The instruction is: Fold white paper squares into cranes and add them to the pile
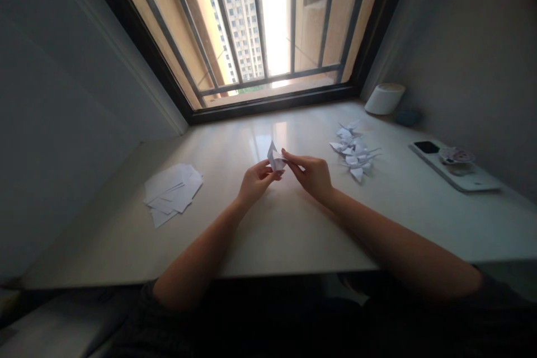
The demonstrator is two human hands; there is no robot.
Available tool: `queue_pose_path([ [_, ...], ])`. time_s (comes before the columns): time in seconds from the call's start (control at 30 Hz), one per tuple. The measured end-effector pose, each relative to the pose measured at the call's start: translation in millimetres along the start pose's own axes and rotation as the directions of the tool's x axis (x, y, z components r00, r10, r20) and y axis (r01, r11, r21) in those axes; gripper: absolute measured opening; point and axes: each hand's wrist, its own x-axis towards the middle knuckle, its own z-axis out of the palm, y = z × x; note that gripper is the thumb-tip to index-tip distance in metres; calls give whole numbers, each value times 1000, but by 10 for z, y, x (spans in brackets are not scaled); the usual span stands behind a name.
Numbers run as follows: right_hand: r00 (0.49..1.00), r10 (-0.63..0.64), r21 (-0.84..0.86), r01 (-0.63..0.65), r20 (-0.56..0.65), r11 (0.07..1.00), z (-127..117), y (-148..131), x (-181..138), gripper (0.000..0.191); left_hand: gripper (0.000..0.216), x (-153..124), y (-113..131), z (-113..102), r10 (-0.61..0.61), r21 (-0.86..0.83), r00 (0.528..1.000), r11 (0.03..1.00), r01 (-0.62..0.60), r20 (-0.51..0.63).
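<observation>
A small folded piece of white paper [275,160] is held up just above the white tabletop [289,240], with a pointed flap standing upward. My left hand [255,182] pinches its lower left side between thumb and fingers. At its right edge, my right hand [311,173] grips it with thumb and forefinger. To the right lies a cluster of folded paper cranes [354,151] with pointed wings. Over on the left is a loose, overlapping pile of white paper sheets [174,190]. The finer creases of the held paper are too small to make out.
A phone [457,170] lies at the right with a round, flower-like grip [457,155] on its back. Behind it stand a white cylindrical container [385,98] and a dark bluish object [408,117] by the wall. A barred window [268,102] rises beyond the table.
</observation>
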Motion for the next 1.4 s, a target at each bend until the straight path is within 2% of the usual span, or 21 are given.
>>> queue_pose_path([
  [0.13, 999, 26, 95, -23, -35, 995, 1, 1, -8, 31, 45, 5, -6, -9, 3, -25, 1000, 1000, -3, 14],
  [0.23, 997, 50, 140, -42, -58, 989, -4, -6, -2, 37, 46, 1, 18, -6, 5, -29, 1000, 1000, -5, -3],
  [0.4, 998, -52, 220, 59, -39, 974, 23, -6, 24, 50, 41, -3, 46, -7, 37, -15, 998, 999, -38, -57],
  [0.63, 996, -85, 318, 88, -25, 944, -9, -33, 24, 47, 40, -7, 46, -28, 74, 71, 987, 995, -64, -145],
  [0.73, 997, -74, 294, 72, -6, 953, -32, -53, 14, 47, 41, -32, 44, -25, 122, 235, 980, 968, -83, -159],
  [0.83, 1000, -9, 266, 11, -11, 964, -12, -43, 12, 45, 37, -65, 50, -20, 195, 452, 966, 887, -100, -168],
  [0.93, 1000, 7, 230, -2, -17, 973, 19, -21, 21, 44, 35, -85, 58, -19, 241, 569, 958, 814, -115, -153],
  [1.4, 996, 5, 174, 11, -95, 985, 27, -11, 29, 31, 33, -109, 104, -4, 222, 624, 967, 775, -95, -128],
])
